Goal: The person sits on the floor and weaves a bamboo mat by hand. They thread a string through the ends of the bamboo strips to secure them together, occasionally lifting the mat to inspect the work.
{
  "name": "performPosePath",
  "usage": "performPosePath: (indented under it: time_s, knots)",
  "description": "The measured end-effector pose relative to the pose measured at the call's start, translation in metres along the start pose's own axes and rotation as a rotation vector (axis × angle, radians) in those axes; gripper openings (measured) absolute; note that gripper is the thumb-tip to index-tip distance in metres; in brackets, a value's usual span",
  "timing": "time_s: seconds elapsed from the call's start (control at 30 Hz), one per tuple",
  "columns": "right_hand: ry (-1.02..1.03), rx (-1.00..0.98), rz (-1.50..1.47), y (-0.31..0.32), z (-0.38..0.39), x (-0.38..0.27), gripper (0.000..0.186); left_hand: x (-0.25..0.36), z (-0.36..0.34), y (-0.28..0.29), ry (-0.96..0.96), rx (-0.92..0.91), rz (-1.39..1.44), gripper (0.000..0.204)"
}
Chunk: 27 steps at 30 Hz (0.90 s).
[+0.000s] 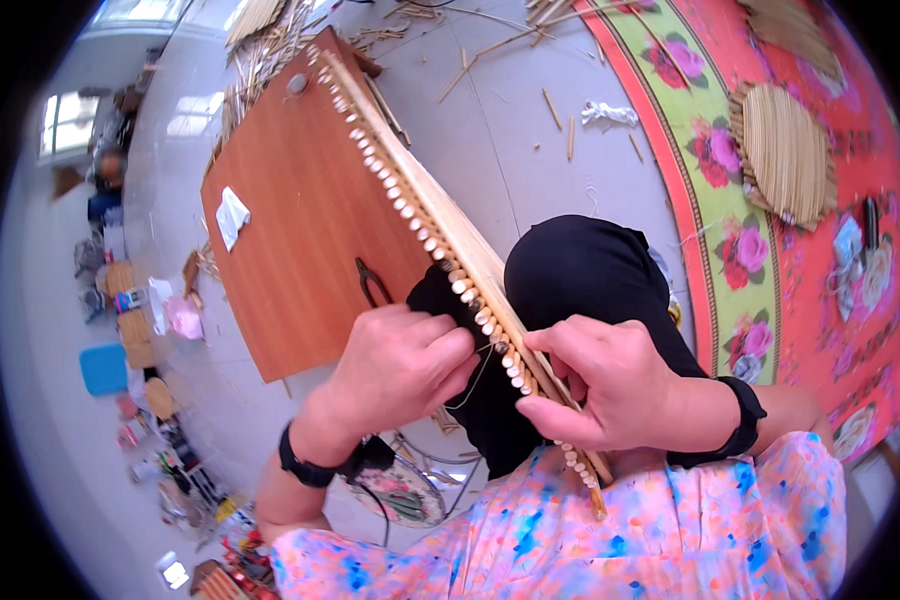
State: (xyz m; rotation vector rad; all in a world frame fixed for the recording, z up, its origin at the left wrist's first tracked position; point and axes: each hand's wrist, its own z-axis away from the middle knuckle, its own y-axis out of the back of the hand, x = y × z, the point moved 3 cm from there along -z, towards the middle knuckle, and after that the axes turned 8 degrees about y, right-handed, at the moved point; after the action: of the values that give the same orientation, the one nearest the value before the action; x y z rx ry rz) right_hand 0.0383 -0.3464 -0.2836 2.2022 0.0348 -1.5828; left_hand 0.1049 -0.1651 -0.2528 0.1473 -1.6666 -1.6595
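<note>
A long mat of thin round bamboo sticks [435, 205] rests edge-up across my lap, its row of pale cut ends facing left. It slants from my waist to the far side of a low brown table. My right hand [610, 385] grips the mat's near part, thumb and fingers on either side of it. Left of the mat, my left hand [395, 365] is closed in a fist. A thin pale thread [482, 378] runs between that hand and the stick ends. Pliers [373, 283] with dark handles lie on the table by my left hand.
The brown table [290, 210] bears a white scrap [232, 218]. To the right, a flowered red mat [810, 330] carries an oval stick mat [785, 155]. Loose sticks and a white thread bundle [608, 113] lie on the tiles. A blue stool [104, 370] and clutter line the left.
</note>
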Motion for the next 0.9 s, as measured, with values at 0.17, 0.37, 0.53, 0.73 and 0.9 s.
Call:
performPosePath:
  time_s: [0.17,0.37,0.53,0.73,0.9]
  knots:
    - [-0.082,-0.075,0.500,-0.009,-0.034,-0.023,0.035,-0.005,-0.003,0.004,-0.102,-0.063,-0.036,0.017]
    - [-0.127,-0.143,0.620,-0.020,-0.044,-0.030,0.024,-0.015,0.005,-0.009,-0.159,0.033,0.043,0.019]
    - [-0.080,-0.134,0.638,-0.023,-0.049,-0.036,0.025,-0.019,0.010,-0.013,-0.203,0.079,0.059,0.019]
    - [-0.109,-0.160,0.610,-0.025,-0.046,-0.036,0.028,-0.022,0.014,-0.018,-0.230,0.130,0.092,0.020]
    - [-0.094,-0.145,0.611,-0.028,-0.046,-0.036,0.030,-0.023,0.027,-0.015,-0.235,0.037,0.058,0.022]
